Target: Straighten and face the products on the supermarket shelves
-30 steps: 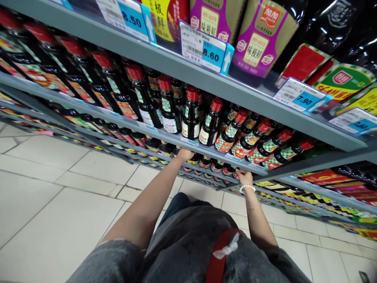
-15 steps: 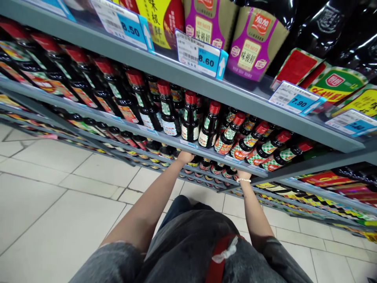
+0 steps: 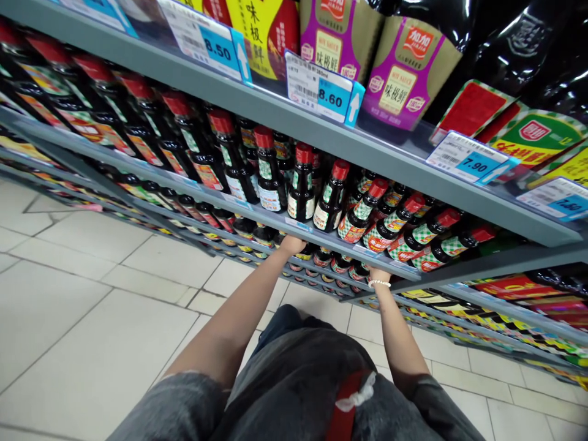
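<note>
My left hand point(image 3: 293, 245) reaches in under the front edge of the shelf point(image 3: 301, 225) that bears red-capped dark bottles. Its fingers are hidden among the jars point(image 3: 323, 256) on the tier below. Further right, my right hand point(image 3: 379, 275), with a white bead bracelet point(image 3: 379, 283) at the wrist, reaches beneath the same edge. Its fingers are out of sight too, close to several dark jars with checked labels point(image 3: 358, 270). Whether either hand grips a jar cannot be seen. Just above stand a red-capped bottle with a white label point(image 3: 301, 202) and its tilted-looking neighbours.
An upper shelf edge point(image 3: 257, 101) with price tags point(image 3: 324, 89) crosses above my hands, bearing purple-labelled soy sauce packs point(image 3: 399, 86). A grey shelf divider point(image 3: 478, 260) runs at the right. Lower tiers hold more jars, and pale floor tiles point(image 3: 138, 337) lie below.
The view has shifted slightly, so the shelves sit a little further right and lower. Both hands stay beneath the shelf edge in nearly the same places.
</note>
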`<state>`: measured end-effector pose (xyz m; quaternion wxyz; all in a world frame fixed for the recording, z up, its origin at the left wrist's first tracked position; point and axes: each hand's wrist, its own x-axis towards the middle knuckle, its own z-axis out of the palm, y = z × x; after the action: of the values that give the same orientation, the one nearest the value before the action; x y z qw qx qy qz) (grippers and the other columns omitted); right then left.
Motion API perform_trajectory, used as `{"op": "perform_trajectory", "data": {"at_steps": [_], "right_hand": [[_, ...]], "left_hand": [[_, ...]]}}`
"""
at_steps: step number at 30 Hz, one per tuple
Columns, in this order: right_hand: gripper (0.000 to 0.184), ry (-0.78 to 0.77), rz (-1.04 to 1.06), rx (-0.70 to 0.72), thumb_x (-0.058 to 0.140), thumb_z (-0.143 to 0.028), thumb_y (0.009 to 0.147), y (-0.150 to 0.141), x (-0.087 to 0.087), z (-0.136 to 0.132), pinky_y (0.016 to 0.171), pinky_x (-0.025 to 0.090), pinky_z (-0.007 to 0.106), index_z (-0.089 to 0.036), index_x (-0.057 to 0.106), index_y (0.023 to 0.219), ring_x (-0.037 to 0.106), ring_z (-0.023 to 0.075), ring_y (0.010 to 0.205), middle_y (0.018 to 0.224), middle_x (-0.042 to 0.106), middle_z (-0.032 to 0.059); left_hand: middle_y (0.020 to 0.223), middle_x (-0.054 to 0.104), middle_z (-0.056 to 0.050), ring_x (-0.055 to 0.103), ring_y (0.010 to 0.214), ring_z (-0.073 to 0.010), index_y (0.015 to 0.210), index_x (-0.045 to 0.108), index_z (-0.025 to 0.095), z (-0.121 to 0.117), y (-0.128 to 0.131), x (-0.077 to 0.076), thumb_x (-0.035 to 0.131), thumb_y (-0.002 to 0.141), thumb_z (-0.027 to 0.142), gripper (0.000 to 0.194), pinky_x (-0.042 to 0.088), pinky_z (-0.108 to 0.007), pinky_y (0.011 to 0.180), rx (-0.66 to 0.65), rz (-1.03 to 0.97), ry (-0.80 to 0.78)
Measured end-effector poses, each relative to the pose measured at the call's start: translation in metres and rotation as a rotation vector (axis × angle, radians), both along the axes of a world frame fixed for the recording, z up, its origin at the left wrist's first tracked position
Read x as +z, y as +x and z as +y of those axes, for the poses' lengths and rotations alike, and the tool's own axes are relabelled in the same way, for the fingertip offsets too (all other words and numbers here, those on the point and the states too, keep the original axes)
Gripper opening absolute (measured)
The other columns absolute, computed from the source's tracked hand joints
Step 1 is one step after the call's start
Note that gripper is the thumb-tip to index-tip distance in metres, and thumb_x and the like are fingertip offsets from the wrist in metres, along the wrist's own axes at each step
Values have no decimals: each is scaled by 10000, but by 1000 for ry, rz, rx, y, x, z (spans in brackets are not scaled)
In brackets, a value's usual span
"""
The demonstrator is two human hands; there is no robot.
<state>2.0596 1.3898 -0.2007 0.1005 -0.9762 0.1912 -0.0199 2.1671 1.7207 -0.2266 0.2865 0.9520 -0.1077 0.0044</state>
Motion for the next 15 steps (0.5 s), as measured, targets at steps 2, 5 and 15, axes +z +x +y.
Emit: {"op": "perform_trajectory", "data": {"at_steps": [2,5,15], "right_hand": [[303,18,7,-12,629,-318,882,1,3,1,1085,365,512,-159,710,1127,567,351,1219,1175,690,175],[293,47,-7,-15,609,-268,873,2,8,3,1095,356,496,-190,707,1138,588,326,1193,1164,698,153],[327,194,-234,-109,674,-357,798,-13,4,11,1007,434,522,-115,689,1017,598,391,1143,1038,704,211]], "left_hand": [[1235,699,-101,584,1251,-285,1118,700,143,0,-1,0,567,785,204,364,417,-366,1131,10,8,-11],[1193,708,-123,601,1222,-300,1068,702,135,-3,-5,-1,551,790,194,321,432,-379,1111,55,6,-35],[1325,519,-231,469,1331,-304,1310,449,81,-49,-75,-2,325,955,215,400,407,-459,1115,373,-249,-230]]}}
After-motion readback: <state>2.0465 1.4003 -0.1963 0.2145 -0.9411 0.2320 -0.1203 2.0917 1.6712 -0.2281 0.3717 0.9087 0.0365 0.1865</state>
